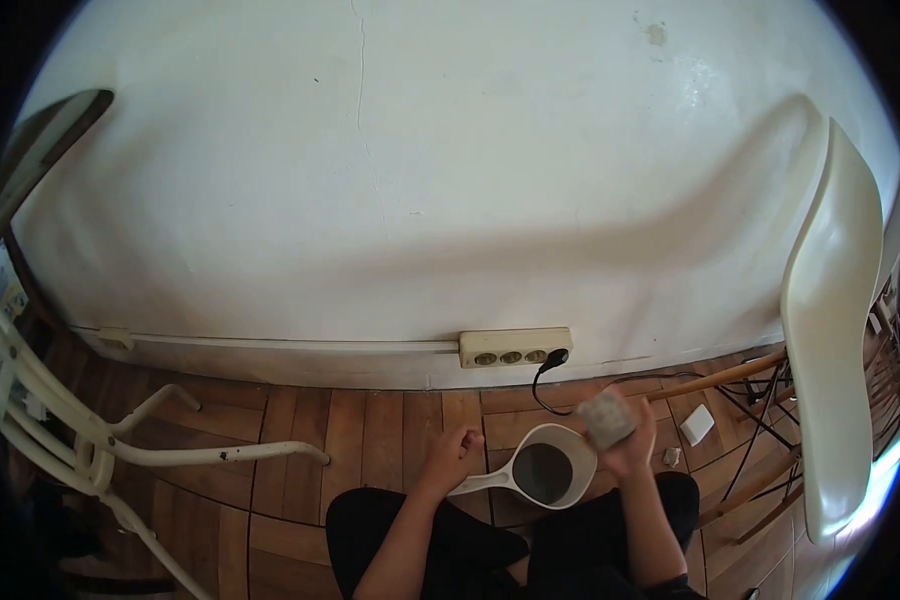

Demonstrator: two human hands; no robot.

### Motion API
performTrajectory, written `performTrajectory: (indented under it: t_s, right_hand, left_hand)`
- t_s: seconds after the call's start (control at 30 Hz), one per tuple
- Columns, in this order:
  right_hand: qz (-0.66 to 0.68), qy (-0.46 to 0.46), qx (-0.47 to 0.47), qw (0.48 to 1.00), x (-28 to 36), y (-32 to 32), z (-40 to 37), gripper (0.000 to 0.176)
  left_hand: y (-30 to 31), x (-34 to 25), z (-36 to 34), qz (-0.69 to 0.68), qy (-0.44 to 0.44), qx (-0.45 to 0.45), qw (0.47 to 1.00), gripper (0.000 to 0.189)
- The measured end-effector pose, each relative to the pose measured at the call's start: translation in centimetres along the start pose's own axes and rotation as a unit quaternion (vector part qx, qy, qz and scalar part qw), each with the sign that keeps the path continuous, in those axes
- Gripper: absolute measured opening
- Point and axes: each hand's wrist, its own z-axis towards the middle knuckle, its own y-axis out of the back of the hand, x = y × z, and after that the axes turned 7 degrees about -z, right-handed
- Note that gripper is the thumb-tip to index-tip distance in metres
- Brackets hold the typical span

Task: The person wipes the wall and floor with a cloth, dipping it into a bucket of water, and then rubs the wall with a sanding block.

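My left hand (452, 458) is closed around the handle of a white jug (550, 470) that rests low over the wooden floor between my knees. The jug's inside looks dark grey. My right hand (630, 445) holds a grey speckled block, like a sponge or stone (606, 418), just above the jug's right rim. Both forearms come up from the bottom of the view over my black trousers.
A white wall fills the upper view, with a cream power strip (515, 346) on the skirting and a black cable (542, 385) plugged in. A white moulded chair (835, 330) stands right, a white metal frame (90, 440) left, a small white object (697, 424) on the floor.
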Motion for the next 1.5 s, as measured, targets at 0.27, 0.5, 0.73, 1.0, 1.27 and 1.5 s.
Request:
performTrajectory:
  t_s: [0.27,0.5,0.73,1.0,1.27,1.5]
  right_hand:
    - [-0.707,0.083,0.119,0.692,-7.0,1.6,-1.6,0.061]
    - [-0.921,0.015,0.191,0.338,-11.2,5.9,0.9,0.062]
    - [-0.798,-0.052,0.161,0.578,-8.7,4.5,0.4,0.054]
    - [-0.415,-0.108,-0.022,0.903,-8.2,3.5,0.5,0.037]
    - [-0.429,-0.123,-0.045,0.894,-9.7,2.6,0.9,0.050]
    - [-0.468,-0.111,-0.080,0.873,-9.3,1.0,0.4,0.044]
  left_hand:
    - [-2.6,-1.5,-4.6,0.236,-0.049,0.114,0.964,0.032]
    - [-3.5,-0.3,-5.6,0.359,-0.064,0.108,0.925,0.039]
    - [-3.3,-0.5,-6.6,0.350,-0.102,0.096,0.926,0.041]
    - [-3.2,-0.6,-6.9,0.344,-0.059,0.034,0.937,0.042]
    - [-3.4,-1.7,-6.9,0.345,-0.037,0.059,0.936,0.041]
    - [-3.3,-1.6,-7.0,0.352,-0.049,0.062,0.933,0.044]
